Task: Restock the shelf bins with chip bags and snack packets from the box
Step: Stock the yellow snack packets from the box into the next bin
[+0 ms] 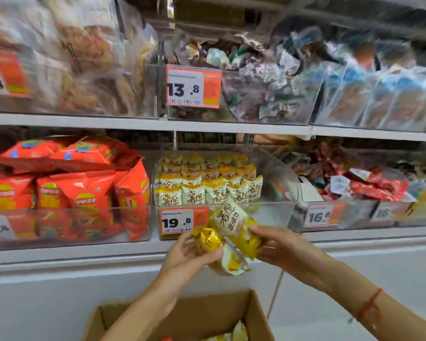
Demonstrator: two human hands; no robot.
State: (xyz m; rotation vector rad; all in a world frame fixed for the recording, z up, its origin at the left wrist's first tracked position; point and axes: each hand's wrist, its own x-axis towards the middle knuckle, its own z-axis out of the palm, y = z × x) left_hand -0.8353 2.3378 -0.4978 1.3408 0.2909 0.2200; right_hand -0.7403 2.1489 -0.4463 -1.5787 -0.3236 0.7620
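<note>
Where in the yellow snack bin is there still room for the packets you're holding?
The free patch is the right part of the clear bin, between the packed yellow packets and its right wall. The left and middle are crowded in rows. The red chip bin beside it is piled full.

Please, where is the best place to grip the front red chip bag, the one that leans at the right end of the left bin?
Probably the crimped top edge of the leaning red chip bag, pinched from above. It stands above the clear plastic bin wall, whereas that wall covers its lower half.
</note>
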